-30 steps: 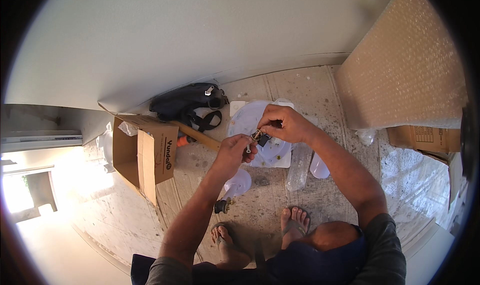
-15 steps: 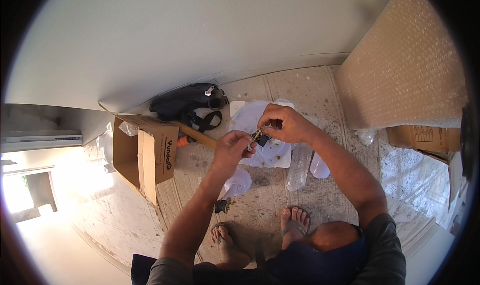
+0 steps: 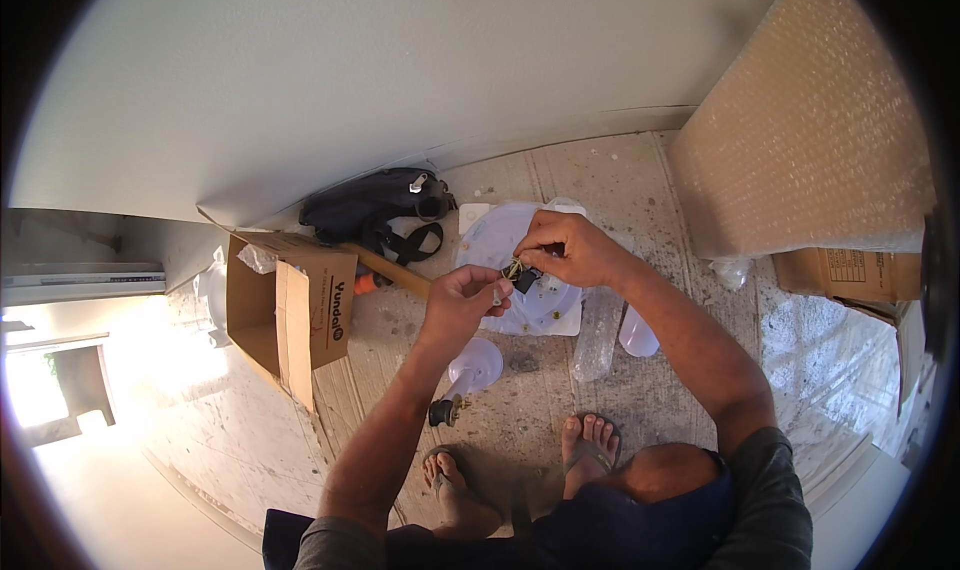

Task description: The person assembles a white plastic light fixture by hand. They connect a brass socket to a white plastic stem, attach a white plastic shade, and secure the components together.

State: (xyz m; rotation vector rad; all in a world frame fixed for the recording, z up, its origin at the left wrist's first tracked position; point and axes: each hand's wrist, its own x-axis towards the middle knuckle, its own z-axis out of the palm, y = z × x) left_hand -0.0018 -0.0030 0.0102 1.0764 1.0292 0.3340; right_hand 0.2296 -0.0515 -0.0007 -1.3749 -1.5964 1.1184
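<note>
Both of my hands meet over a round whitish translucent disc lying on the floor. Between them is a small bundle of thin yellowish and dark wires, with a small black block beside it. My left hand is closed in a pinch at the bundle's left side; a small pale bit shows at its fingertips, too small to name. My right hand pinches the wires from the other side, close above the black block. Small brass-coloured pieces lie on the disc.
Nearer my feet lies a white lamp part with a black fitting. An open cardboard box and a black bag are at left. Clear plastic wrap, a white rounded piece and a tall bubble-wrapped panel are at right.
My fingers have shifted slightly around the wires, and the black block has turned a little. My left fingertips have drawn closer together. The surroundings look the same.
</note>
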